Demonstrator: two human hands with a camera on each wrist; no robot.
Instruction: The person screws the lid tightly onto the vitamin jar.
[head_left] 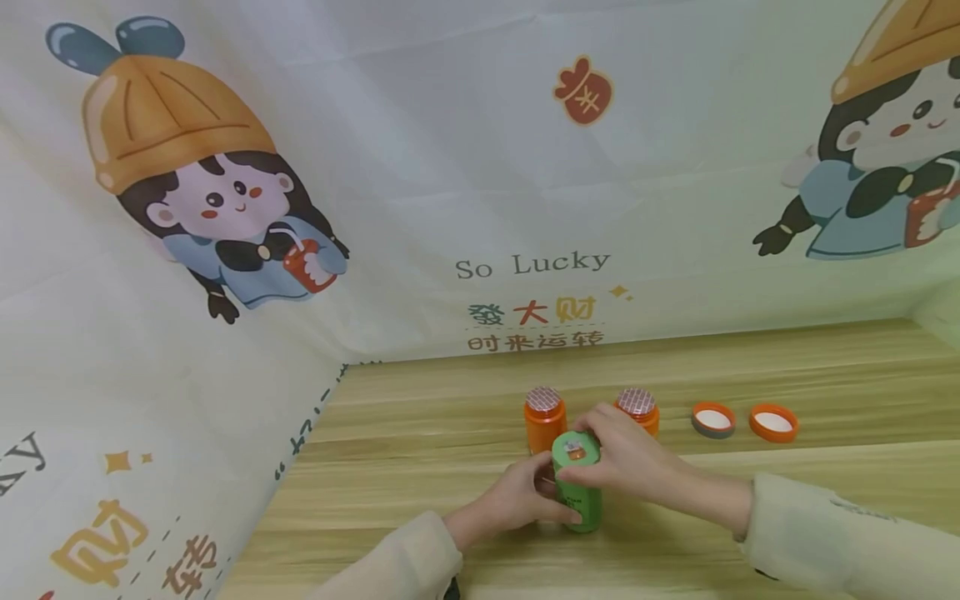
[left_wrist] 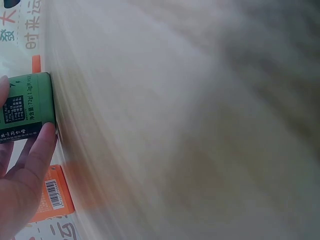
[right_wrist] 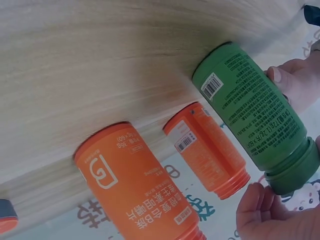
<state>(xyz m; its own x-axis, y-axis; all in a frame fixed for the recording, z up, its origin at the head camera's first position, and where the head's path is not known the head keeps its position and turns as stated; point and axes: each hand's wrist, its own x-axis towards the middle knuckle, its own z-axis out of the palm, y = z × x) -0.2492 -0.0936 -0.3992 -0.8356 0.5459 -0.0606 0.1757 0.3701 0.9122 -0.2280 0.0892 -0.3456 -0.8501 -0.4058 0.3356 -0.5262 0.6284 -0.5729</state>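
A green bottle with printed labels stands upright on the table in front of me, its green lid in place. Around the bottle's lower body curl the fingers and thumb of my left hand, also seen in the left wrist view. My right hand grips the lid from the right, thumb in front and fingers behind. Just behind are two orange bottles without lids: one at the left, the other at the right, partly hidden by my right hand in the head view. Patterned seals cover their mouths.
Two orange lids lie inside up at the right: a grey-edged one and an all-orange one. The wood-grain table meets a printed cloth at the back and left.
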